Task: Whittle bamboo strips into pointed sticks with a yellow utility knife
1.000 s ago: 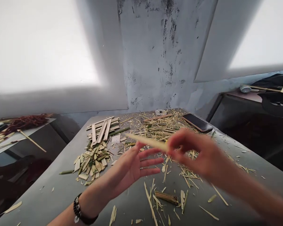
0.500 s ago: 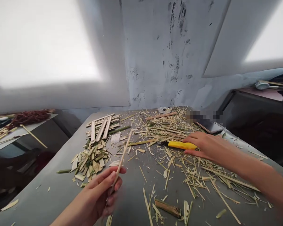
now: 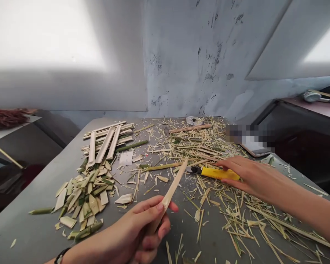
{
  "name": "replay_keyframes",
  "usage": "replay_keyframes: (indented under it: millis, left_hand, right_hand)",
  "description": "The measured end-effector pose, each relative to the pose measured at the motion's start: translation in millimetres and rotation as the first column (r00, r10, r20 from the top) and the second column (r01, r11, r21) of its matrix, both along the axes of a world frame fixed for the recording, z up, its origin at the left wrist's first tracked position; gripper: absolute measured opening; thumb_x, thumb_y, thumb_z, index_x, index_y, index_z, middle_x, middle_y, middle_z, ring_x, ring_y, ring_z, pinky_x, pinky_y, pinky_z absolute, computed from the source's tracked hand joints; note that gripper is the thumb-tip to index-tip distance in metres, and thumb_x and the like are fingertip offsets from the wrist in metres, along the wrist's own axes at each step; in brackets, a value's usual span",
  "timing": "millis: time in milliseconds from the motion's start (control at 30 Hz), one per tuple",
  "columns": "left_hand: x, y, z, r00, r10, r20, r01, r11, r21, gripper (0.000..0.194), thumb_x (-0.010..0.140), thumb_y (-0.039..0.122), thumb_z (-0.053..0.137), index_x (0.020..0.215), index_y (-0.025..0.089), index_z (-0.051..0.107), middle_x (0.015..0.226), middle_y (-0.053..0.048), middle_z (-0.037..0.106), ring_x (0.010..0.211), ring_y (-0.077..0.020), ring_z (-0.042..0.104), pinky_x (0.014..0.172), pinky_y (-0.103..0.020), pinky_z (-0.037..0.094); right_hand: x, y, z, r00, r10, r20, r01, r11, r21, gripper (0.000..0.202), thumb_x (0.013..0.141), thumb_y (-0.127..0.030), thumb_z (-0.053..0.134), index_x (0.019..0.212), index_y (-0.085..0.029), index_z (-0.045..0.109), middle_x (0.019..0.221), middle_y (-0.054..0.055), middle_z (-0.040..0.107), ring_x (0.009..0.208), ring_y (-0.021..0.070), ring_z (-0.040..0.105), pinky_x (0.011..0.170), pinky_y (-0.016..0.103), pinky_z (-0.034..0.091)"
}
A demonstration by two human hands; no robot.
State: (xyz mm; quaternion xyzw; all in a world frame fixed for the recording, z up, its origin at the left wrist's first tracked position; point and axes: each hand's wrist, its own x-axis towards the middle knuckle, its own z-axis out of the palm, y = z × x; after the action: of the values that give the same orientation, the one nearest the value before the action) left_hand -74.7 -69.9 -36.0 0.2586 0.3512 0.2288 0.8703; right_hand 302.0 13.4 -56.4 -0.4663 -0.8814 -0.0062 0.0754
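Observation:
Between the thumb and fingers of my left hand (image 3: 151,227) is a pale bamboo strip (image 3: 176,183), its narrowed tip pointing up and away. My right hand (image 3: 242,174) is closed on a yellow utility knife (image 3: 218,173) low over the table, its dark head and blade pointing left. The blade end is close to the strip's tip; I cannot tell whether they touch. Under and around the knife lie thin bamboo shavings (image 3: 236,227). Left of my left hand is a heap of short bamboo pieces (image 3: 88,198).
Split bamboo slats (image 3: 107,143) are stacked at the back left of the grey table (image 3: 41,183). A hammer (image 3: 189,128) and a clear round spool (image 3: 194,120) lie at the back. A phone (image 3: 255,146) rests at the right edge. Side tables stand left and right.
My left hand has moved right and turned the bamboo strip so that its broad face shows, nearer the knife. The right hand keeps its hold on the knife. The view has shifted.

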Motion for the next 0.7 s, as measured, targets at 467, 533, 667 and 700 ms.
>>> replay_keyframes:
  millis: [467, 533, 667, 700]
  left_hand:
    - [-9, 6, -0.3, 0.999, -0.013, 0.049, 0.016, 0.998, -0.062, 0.025, 0.105, 0.048, 0.053, 0.111, 0.026, 0.064, 0.063, 0.008, 0.032, 0.048, -0.0079, 0.010, 0.042, -0.018, 0.008]
    - [-9, 5, -3.1, 0.998, 0.018, 0.054, -0.014, 0.998, -0.061, 0.026, 0.107, 0.046, 0.048, 0.113, 0.025, 0.063, 0.064, 0.008, 0.031, 0.049, -0.0083, 0.008, 0.042, -0.017, 0.009]
    - [-10, 4, -7.3, 0.996, 0.058, 0.072, -0.055, 0.998, -0.040, 0.029, 0.109, 0.045, 0.043, 0.114, 0.024, 0.062, 0.064, 0.009, 0.029, 0.049, -0.0087, 0.007, 0.041, -0.016, 0.010]
    - [-10, 3, -7.5, 0.995, 0.060, 0.075, -0.058, 0.998, -0.031, 0.029, 0.110, 0.045, 0.042, 0.112, 0.023, 0.062, 0.064, 0.009, 0.028, 0.049, -0.0086, 0.007, 0.041, -0.016, 0.010]
  right_hand:
    - [24, -6, 15.2, 0.941, -0.220, -0.256, 0.208, 0.975, -0.072, 0.047, 0.090, -0.065, 0.053, 0.132, -0.046, 0.057, 0.082, 0.007, 0.073, 0.047, 0.0301, 0.062, 0.036, 0.046, 0.048]
    - [25, -8, 21.7, 0.932, -0.254, -0.258, 0.248, 0.967, -0.055, 0.044, 0.092, -0.065, 0.052, 0.132, -0.047, 0.059, 0.078, 0.007, 0.073, 0.044, 0.0292, 0.061, 0.036, 0.044, 0.047]
    - [10, -9, 32.1, 0.894, -0.282, -0.348, 0.303, 0.953, 0.006, 0.035, 0.094, -0.065, 0.053, 0.115, -0.041, 0.065, 0.065, 0.006, 0.067, 0.039, 0.0251, 0.055, 0.035, 0.040, 0.041]
    - [2, -9, 33.3, 0.888, -0.281, -0.365, 0.300, 0.954, -0.006, 0.037, 0.095, -0.066, 0.052, 0.117, -0.039, 0.064, 0.061, 0.005, 0.064, 0.038, 0.0240, 0.053, 0.034, 0.039, 0.039]
